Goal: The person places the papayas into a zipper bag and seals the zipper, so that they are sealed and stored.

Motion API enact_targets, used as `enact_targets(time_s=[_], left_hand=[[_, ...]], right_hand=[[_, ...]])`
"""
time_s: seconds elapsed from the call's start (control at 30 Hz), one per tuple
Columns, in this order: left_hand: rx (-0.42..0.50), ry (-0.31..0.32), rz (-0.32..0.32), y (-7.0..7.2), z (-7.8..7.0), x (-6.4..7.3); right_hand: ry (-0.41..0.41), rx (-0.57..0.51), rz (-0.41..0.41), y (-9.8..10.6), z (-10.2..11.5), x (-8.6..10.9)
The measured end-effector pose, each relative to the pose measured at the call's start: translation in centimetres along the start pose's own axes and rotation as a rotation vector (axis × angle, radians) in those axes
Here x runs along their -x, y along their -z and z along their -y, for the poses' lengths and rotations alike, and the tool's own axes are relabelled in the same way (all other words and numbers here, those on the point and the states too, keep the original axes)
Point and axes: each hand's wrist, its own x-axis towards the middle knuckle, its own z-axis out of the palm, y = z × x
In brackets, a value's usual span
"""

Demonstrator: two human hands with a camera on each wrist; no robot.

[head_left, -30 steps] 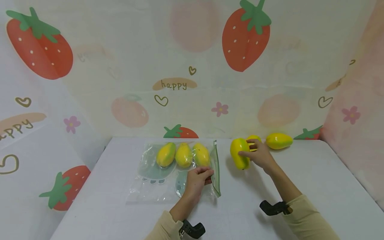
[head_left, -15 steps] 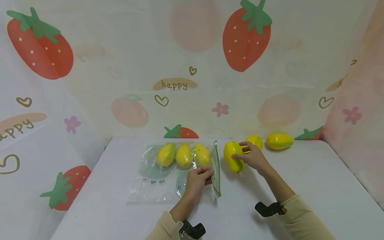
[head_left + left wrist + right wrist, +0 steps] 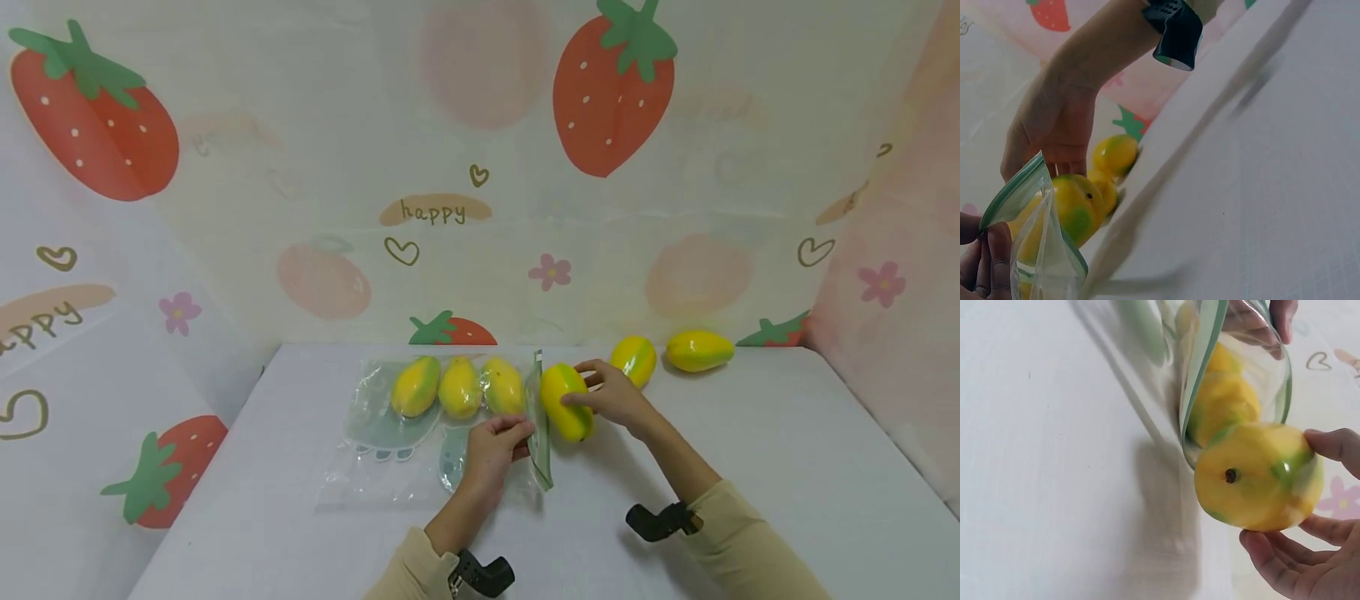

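A clear zip bag [image 3: 367, 479] with a green zip edge lies on the table, with three yellow-green mangoes [image 3: 461, 390] inside. My left hand [image 3: 491, 454] pinches the rim of its mouth, which stands parted in the right wrist view. My right hand [image 3: 618, 396] grips another mango [image 3: 567, 402] between thumb and fingers, right at the bag's mouth. In the right wrist view, this mango [image 3: 1260, 478] points its dark stem end at the camera, and the bagged mangoes [image 3: 1225, 403] show behind it.
Two more mangoes lie at the table's back right: one mango [image 3: 634, 360] just beyond my right hand, the other mango [image 3: 699, 351] farther right. A printed cloth wall [image 3: 480, 275] closes off the back of the white table [image 3: 772, 450].
My right hand has carried its mango leftward and slightly nearer to me, up to the bag's mouth. More of the mango behind it now shows. My left hand has stayed put.
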Motion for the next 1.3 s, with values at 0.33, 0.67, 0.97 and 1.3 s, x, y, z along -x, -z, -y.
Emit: enact_targets(time_s=[0.33,0.67,0.97,1.3], left_hand=[[-0.034,-0.003,0.030,0.0,-0.5,-0.2],[-0.022,0.012,0.070,0.3,-0.1,-0.5],[0.005,-0.001,0.082,0.2,-0.3,-0.2],[0.016,-0.023,0.075,0.4,-0.2,-0.6]], right_hand=[[-0.018,0.049,0.064,-0.9,0.3,-0.9],[-0.002,0.049,0.109,-2.1,0.7,-1.4],[-0.026,0.025,-0.033,-3.5,0.5,-1.6],[0.041,0.033,0.080,-3.7,0.4,-1.0]])
